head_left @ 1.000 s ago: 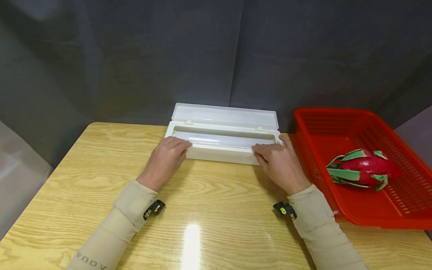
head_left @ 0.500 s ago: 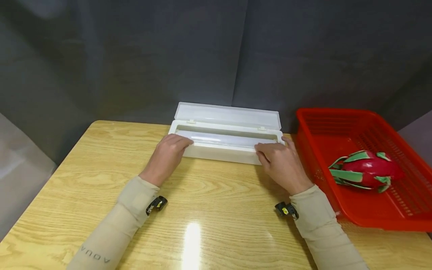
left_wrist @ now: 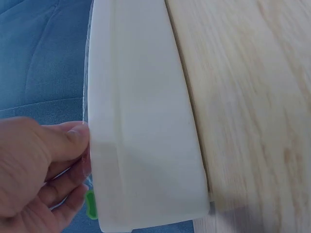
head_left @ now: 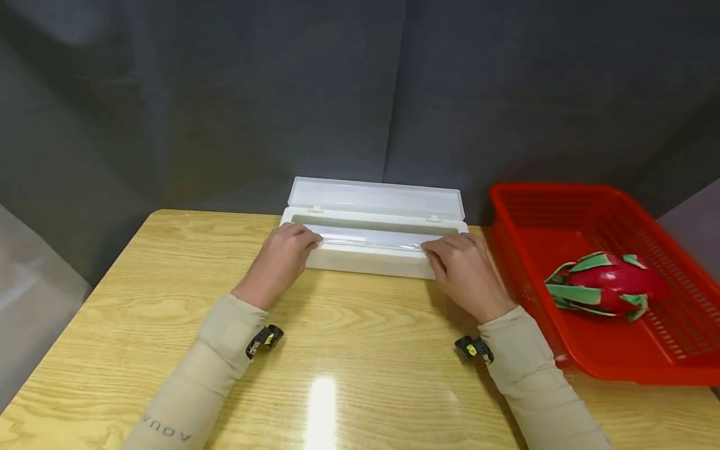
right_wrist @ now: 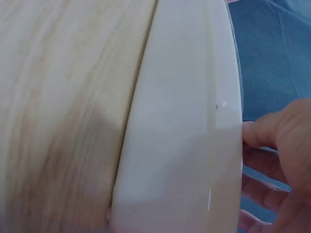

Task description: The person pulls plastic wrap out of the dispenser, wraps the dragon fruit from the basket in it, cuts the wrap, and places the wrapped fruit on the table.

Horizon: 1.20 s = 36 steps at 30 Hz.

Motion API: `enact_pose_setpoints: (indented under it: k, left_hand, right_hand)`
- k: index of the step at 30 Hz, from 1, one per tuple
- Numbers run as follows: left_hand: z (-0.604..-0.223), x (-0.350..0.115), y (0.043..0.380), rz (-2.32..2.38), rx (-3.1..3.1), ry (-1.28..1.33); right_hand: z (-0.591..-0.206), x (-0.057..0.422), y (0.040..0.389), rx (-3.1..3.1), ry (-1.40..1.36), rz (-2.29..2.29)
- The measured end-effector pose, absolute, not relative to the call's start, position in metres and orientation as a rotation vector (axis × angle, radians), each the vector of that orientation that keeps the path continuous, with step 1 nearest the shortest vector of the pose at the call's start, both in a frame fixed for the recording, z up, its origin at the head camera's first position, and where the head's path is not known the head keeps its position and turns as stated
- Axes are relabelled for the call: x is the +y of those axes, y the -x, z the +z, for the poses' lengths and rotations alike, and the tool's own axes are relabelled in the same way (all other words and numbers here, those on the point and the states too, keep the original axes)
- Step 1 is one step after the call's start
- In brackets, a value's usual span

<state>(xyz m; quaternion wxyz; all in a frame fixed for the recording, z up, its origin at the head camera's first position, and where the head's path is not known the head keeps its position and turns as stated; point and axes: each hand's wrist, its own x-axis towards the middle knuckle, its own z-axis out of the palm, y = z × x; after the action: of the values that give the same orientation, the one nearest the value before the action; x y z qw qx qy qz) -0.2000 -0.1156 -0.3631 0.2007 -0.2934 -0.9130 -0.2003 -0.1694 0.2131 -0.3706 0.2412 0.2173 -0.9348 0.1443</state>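
Wooden tabletop (head_left: pixel 365 331), broad nearside, white box (head_left: pixel 368 264) at far edge, 2 hands (head_left: pixel 279 257) (head_left: pixel 464 270) pinching clear film (head_left: pixel 409 245), red basket (head_left: pixel 624 350) right

A long white plastic box (head_left: pixel 368 262) rests along the far edge of the pale wood-grain table (head_left: pixel 365 331), its hinged white lid (head_left: pixel 377 198) tilted back; lengthwise inside lies a glossy cylindrical roll of clear plastic film (head_left: pixel 365 237)

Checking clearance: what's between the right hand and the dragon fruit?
Left wall of the red basket, per head view: dragon fruit inside, right hand outside.
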Motion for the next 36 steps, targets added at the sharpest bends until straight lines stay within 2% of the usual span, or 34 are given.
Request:
enact_pose_setpoints:
  k: [36]
  left_hand:
    - [-0.371, -0.114, 0.201, -0.500, -2.404, 0.833]
  right_hand:
    - [-0.383, 0.207, 0.176, -2.458, -0.577, 0.431]
